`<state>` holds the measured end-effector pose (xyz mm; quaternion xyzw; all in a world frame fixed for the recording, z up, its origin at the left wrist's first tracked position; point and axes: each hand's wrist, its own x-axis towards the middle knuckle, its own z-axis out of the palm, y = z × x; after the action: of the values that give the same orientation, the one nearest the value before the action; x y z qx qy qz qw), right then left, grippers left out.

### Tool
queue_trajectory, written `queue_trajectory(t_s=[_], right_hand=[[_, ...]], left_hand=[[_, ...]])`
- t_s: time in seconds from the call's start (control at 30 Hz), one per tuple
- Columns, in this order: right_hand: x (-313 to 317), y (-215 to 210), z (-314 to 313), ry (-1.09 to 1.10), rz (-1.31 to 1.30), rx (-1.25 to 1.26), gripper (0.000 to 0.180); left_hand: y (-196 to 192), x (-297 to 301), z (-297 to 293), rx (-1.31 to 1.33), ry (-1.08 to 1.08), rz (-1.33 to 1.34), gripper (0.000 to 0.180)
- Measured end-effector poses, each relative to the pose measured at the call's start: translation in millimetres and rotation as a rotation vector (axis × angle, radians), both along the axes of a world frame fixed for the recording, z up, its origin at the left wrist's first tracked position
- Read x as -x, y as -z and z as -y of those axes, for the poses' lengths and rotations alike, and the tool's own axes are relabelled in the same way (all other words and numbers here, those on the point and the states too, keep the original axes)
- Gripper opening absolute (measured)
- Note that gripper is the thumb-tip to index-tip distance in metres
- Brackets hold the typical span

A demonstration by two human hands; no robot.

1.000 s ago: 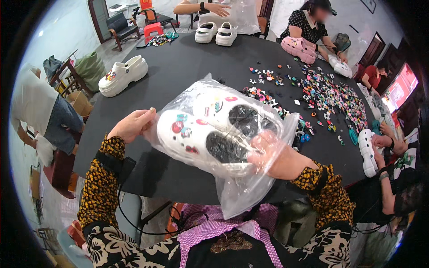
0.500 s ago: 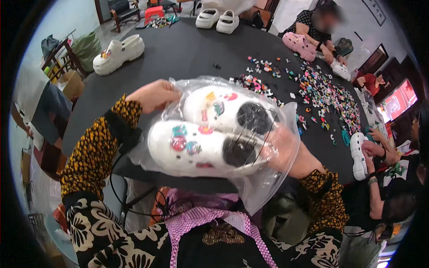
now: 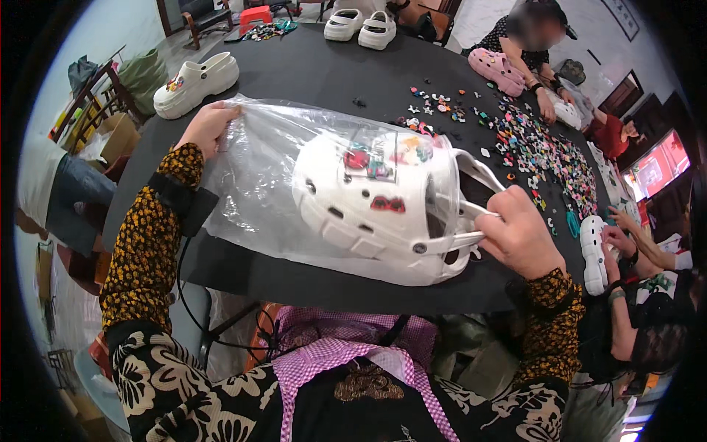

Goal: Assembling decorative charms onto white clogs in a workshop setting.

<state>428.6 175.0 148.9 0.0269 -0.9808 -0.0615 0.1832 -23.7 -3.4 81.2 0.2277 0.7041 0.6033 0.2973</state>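
White clogs w/ charms | half in clear bag | both hands gripping

The left hand is stretched out to the far left, its forearm running up from the near edge in a patterned sleeve with a dark wrist strap, fingers pinched closed. The right hand sits nearer on the right, knuckles up, fingers curled into a closed grip.
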Motion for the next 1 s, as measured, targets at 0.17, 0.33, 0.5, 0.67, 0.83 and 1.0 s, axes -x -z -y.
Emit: queue_trajectory(t_s=[0.17, 0.33, 0.5, 0.67, 0.83, 1.0], right_hand=[[2.6, -9.9, -10.2, -0.039, -0.250, 0.008, 0.026], [-26.8, -13.9, -26.9, 0.107, -0.589, 0.041, 0.022], [-34.7, -16.0, -39.7, 0.231, -0.575, -0.051, 0.022], [-1.7, -20.9, -45.1, 0.544, -0.660, -0.179, 0.027], [57.0, -19.9, -17.3, 0.627, -0.506, 0.149, 0.028], [102.4, 11.0, 18.6, 0.254, -0.089, 0.570, 0.028]], left_hand=[[6.8, 22.4, 8.0, -0.078, -0.119, 0.059, 0.014], [29.9, 113.6, 64.2, 0.066, -0.320, -0.144, 0.018], [54.9, 182.7, 161.1, 0.081, -0.382, -0.341, 0.018], [20.1, 172.0, 160.3, -0.212, -0.408, -0.117, 0.017], [-30.8, 127.0, 143.0, -0.468, -0.345, -0.055, 0.019], [-76.1, 43.9, 124.5, -0.482, -0.292, -0.115, 0.027]])
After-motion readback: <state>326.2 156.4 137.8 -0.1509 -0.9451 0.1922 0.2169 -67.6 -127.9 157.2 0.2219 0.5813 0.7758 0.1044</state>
